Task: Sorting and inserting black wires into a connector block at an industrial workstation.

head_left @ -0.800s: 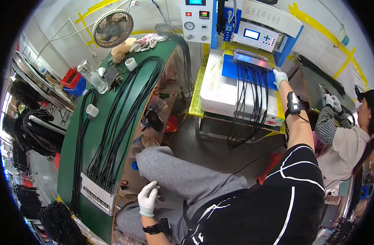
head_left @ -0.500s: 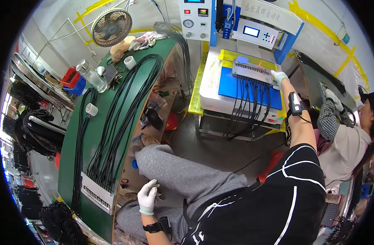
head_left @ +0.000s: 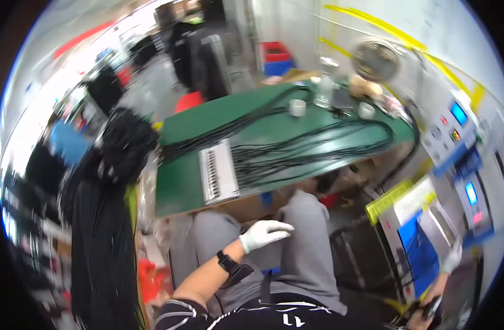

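My left hand (head_left: 267,234), in a white glove, is held above my lap with fingers stretched out and nothing in it. My right hand (head_left: 453,256), also gloved, reaches far right to the machine bed. Its fingers close on the end of a slotted metal fixture (head_left: 442,223), though motion blurs the grip. Beneath the fixture lies a blue mat (head_left: 420,247). On the green table (head_left: 180,193) in front of me, a second slotted metal fixture (head_left: 219,171) holds the ends of several black cables (head_left: 318,147), which loop off to the right.
A glass bottle (head_left: 324,88), two white rolls (head_left: 297,108) and a fan (head_left: 376,59) stand toward the table's far right. A thick bunch of black cables (head_left: 106,236) hangs at the left. Control panels (head_left: 453,129) rise at the right, beside the machine.
My view has swung left, bringing the green table to the middle and the machine to the right edge. My left hand's fingers have straightened; my right hand stays at the machine's fixture.
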A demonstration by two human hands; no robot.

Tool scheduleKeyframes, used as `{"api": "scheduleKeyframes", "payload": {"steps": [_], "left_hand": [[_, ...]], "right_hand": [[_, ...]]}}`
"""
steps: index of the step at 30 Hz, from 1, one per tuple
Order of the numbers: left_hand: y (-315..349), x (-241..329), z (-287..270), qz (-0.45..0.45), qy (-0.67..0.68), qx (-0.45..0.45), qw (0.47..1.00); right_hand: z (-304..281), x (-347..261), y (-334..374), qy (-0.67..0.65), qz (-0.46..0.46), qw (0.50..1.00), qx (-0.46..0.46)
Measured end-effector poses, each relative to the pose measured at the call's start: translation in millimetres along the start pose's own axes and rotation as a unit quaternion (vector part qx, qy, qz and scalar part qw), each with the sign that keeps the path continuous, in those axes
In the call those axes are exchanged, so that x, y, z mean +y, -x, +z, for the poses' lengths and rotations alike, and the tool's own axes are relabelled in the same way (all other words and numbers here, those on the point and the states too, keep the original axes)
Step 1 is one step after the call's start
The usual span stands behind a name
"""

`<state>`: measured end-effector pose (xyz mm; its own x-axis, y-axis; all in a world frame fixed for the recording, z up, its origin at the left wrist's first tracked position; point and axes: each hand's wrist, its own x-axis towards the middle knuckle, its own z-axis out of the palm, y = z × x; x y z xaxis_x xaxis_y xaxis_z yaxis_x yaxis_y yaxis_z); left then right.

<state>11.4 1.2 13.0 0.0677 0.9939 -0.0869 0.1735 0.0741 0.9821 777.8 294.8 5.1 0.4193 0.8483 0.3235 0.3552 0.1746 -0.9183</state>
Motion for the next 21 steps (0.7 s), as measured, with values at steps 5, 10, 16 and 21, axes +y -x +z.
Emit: {"api": "scheduleKeyframes", "payload": {"steps": [5,10,16,21], "left_hand": [[-6,29,-1,0.077,0.018,0.095,0.992],[-17,52,14,0.139,0.231,0.122,0.955],[44,48,-48,0.064,0.525,0.160,0.833],[71,17,-90,0.022,0.492,0.299,0.817]], "right_hand": [[167,-149,47,-0.129,-0.077,0.958,-0.246],[326,-278,181,-0.189,-0.095,0.905,-0.370],[521,-384,296,-0.088,-0.081,0.732,-0.671],[648,-437,404,0.005,-0.452,0.639,-0.622]]}}
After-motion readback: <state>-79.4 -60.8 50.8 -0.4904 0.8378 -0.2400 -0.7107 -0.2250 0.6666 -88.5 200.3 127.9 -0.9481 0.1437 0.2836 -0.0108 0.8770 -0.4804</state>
